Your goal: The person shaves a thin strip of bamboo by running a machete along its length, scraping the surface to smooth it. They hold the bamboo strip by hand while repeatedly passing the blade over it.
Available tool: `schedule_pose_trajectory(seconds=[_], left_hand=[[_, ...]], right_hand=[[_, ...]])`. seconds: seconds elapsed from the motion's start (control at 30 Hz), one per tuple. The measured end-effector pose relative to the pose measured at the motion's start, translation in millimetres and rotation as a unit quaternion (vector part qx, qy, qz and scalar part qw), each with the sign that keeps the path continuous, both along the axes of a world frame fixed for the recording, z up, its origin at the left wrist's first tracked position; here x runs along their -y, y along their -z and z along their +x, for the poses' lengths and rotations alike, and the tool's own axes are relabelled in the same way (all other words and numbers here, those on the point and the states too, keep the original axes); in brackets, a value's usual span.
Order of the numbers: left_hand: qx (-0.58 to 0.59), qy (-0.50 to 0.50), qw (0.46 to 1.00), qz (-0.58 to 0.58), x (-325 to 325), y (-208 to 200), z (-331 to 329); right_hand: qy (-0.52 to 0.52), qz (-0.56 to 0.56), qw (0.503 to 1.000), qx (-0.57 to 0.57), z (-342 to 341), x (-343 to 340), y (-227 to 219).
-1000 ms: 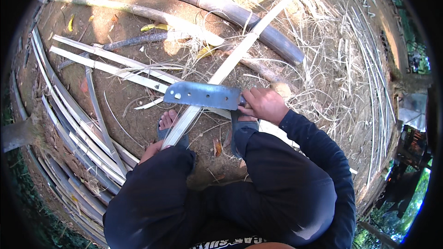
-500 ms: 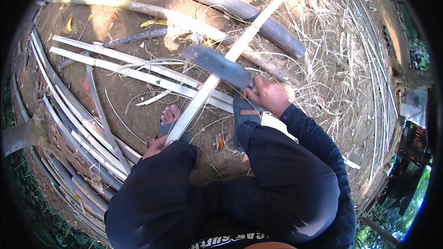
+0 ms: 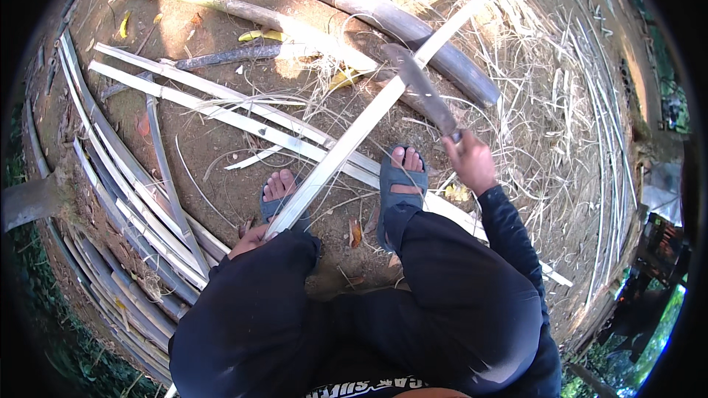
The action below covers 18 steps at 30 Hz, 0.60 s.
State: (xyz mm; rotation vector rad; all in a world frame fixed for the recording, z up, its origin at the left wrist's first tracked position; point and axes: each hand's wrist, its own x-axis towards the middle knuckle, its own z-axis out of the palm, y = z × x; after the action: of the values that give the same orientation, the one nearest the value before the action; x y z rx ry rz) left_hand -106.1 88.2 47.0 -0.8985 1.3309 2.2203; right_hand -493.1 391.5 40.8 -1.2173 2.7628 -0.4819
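A long pale bamboo strip [image 3: 346,146] slants from beside my left knee up to the far right, crossing over a dark bamboo pole. Its near end is gripped by my left hand [image 3: 249,240], partly hidden behind the knee. My right hand [image 3: 472,162] is closed round the handle of a machete [image 3: 428,96]. The broad dark blade lies across the strip's upper part, its tip reaching past the strip's left edge. Whether the edge bites into the strip I cannot tell.
Two pale split bamboo lengths [image 3: 221,114] lie under the strip, near my sandalled feet. A thick dark bamboo pole [image 3: 376,9] curves along the far side. Bundled bamboo strips [image 3: 133,184] lie at the left. Thin shavings [image 3: 546,118] litter the ground at the right.
The machete and my right hand have moved away from me and to the right, along the strip. My left hand keeps its place at the near end.
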Motion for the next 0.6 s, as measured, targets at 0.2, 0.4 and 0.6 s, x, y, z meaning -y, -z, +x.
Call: schedule_pose_trajectory(seconds=[0.2,0.4,0.6], left_hand=[[0.03,0.019,0.996,0.086,14,12,-8],[0.054,-0.005,0.989,0.135,18,-6,-6],[0.034,0.004,0.987,0.158,32,6,8]], right_hand=[[-0.271,0.005,0.96,-0.074,74,48,-29],[0.037,0.087,0.995,-0.022,-50,26,-5],[-0.291,0.126,0.945,-0.081,-5,44,-33]])
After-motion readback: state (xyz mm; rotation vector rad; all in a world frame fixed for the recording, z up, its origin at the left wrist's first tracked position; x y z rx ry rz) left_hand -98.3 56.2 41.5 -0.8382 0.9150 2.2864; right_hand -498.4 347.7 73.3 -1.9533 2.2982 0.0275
